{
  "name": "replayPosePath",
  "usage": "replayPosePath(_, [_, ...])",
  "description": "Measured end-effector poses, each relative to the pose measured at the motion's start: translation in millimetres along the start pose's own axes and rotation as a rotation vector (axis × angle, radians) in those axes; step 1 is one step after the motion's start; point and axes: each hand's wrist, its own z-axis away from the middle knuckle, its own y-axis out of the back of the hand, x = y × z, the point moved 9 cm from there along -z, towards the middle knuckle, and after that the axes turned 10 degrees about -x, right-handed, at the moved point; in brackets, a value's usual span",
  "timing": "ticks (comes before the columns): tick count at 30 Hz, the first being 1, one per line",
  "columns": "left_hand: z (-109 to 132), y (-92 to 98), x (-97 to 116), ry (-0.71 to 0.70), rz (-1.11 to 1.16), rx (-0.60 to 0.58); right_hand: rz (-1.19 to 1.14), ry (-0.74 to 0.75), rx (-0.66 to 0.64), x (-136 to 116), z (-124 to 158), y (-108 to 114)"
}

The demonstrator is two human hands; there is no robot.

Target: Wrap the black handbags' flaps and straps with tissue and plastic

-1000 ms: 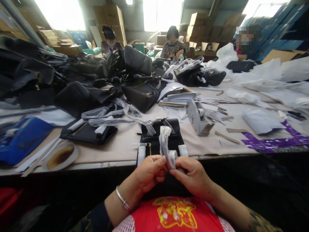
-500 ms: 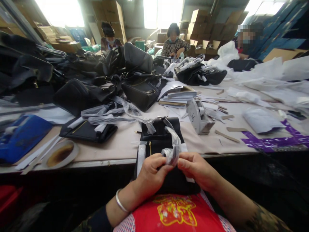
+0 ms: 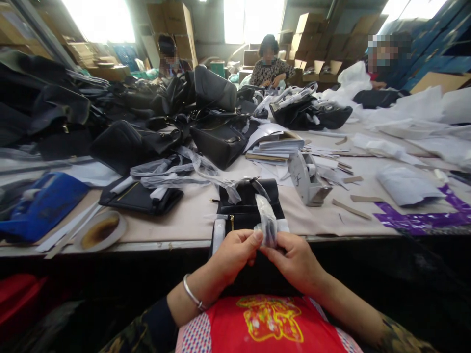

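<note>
A black bag [image 3: 245, 203] with a gold zipper lies over the table's front edge, its lower part hanging toward my lap. Clear plastic wrap [image 3: 268, 220] covers the strap that rises from it. My left hand [image 3: 237, 255] pinches this wrapped strap at its lower left. On the other side, my right hand [image 3: 296, 257] grips the same wrapped strap between thumb and fingers. Both hands nearly meet in front of the bag. The exact fold of plastic between the fingertips is partly hidden.
A grey tape dispenser [image 3: 308, 179] stands right of the bag, near stacked papers [image 3: 274, 144]. At left are a blue dispenser [image 3: 40, 206], a tape roll [image 3: 101, 231] and another black bag [image 3: 142, 196]. More black bags pile up behind. Several people sit across the table.
The loop of plastic-wrapped strap has been drawn into a straighter, narrower bundle between my hands. My left thumb now lies higher on it. The view has shifted slightly.
</note>
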Motion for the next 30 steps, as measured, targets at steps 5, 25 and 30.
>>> replayPosePath(5, [-6, -0.8, 12, -0.113, -0.301, 0.197, 0.607, 0.062, 0.058, -13, 5, -17])
replayPosePath(25, [-5, 2.2, 0, -0.055, -0.355, 0.08, -1.11, -0.374, -0.121, 34, -23, -24])
replayPosePath(30, [-1, -7.3, -11, 0.206, -0.075, -0.055, -1.066, -0.356, -0.078, 34, -21, -23])
